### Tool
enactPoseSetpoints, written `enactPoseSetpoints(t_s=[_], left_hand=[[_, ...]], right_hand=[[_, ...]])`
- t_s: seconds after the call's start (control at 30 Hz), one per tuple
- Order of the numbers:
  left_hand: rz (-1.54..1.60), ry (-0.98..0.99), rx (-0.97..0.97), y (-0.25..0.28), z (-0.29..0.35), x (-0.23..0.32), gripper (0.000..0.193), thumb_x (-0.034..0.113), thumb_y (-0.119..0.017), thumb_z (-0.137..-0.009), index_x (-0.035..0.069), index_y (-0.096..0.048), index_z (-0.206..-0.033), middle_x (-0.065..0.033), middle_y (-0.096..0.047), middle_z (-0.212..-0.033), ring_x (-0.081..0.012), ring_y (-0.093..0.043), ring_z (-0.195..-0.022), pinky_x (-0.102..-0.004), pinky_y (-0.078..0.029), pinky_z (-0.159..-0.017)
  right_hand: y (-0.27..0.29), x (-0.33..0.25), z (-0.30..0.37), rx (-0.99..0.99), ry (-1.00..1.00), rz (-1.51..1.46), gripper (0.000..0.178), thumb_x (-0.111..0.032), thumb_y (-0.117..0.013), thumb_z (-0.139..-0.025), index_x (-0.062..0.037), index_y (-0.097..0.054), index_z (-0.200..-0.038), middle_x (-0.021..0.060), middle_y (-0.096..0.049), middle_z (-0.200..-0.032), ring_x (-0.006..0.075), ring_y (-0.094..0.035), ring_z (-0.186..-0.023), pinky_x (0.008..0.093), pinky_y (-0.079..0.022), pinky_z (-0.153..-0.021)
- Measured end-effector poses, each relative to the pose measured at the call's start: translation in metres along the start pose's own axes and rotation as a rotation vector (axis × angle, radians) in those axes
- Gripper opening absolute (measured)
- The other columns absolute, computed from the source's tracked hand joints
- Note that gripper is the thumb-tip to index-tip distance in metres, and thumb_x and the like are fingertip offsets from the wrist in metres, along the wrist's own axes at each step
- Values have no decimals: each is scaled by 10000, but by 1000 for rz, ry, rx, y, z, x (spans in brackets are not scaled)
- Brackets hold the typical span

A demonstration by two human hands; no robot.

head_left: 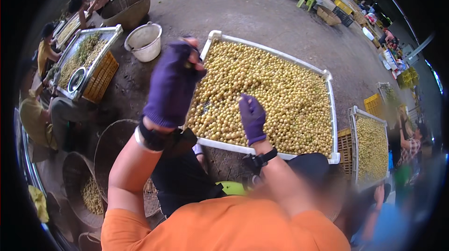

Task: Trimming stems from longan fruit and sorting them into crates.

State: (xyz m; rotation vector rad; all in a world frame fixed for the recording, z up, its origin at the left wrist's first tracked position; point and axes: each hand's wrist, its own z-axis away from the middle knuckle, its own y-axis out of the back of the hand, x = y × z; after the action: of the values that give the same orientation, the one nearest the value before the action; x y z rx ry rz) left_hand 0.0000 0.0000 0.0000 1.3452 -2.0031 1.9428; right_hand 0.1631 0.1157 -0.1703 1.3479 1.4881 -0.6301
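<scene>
A large white-rimmed tray (269,51) full of small round yellow-tan fruits (276,92) is in front of me. My left hand (175,75), in a purple glove with bare fingertips, is raised over the tray's left edge. Its fingers are curled in, and a small yellowish bit shows between them, too small to name. Low over the fruits near the middle of the tray is my right hand (253,118), also gloved in purple. Its fingers are bent and closed; whatever they hold, if anything, is hidden.
Beyond the tray's left corner stands a white bucket (145,43). Deep baskets (114,146) are at my lower left, one with fruits inside. People work at another tray (112,31) on a yellow crate (102,77) to the left. A further fruit tray (372,146) stands right.
</scene>
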Motion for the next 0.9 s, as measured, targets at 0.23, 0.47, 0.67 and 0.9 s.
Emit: enactPoseSetpoints(t_s=[0.23,0.47,0.67,0.9], left_hand=[[-133,505,196,113,10,-109,195,259,-558,-945,71,-553,-995,-99,-568,-945,-195,-546,-888,-359,-497,-784],[289,446,566,160,-44,-73,147,194,-587,-918,48,-572,-930,-56,-557,-819,-160,-552,-737,-261,-536,-602],[225,288,733,186,-55,-61,196,269,-556,-917,76,-571,-947,-52,-543,-797,-166,-529,-696,-277,-529,-565],[288,210,749,194,-57,-52,207,274,-562,-917,68,-572,-938,-50,-551,-792,-170,-539,-707,-292,-536,-586]], right_hand=[[-16,-32,-41,-676,555,268,162,-25,-634,-781,-37,-659,-941,133,-657,-864,280,-642,-775,357,-510,-682],[-70,34,-87,-470,336,240,236,-16,-523,-864,-50,-673,-1043,125,-689,-957,222,-676,-845,319,-526,-776],[-112,95,-57,-602,722,681,208,-143,-554,-818,-189,-664,-987,75,-627,-1076,274,-607,-990,439,-474,-811],[-101,94,-65,-872,615,942,205,-212,-536,-827,-179,-645,-997,79,-602,-1150,252,-578,-1060,471,-437,-850]])
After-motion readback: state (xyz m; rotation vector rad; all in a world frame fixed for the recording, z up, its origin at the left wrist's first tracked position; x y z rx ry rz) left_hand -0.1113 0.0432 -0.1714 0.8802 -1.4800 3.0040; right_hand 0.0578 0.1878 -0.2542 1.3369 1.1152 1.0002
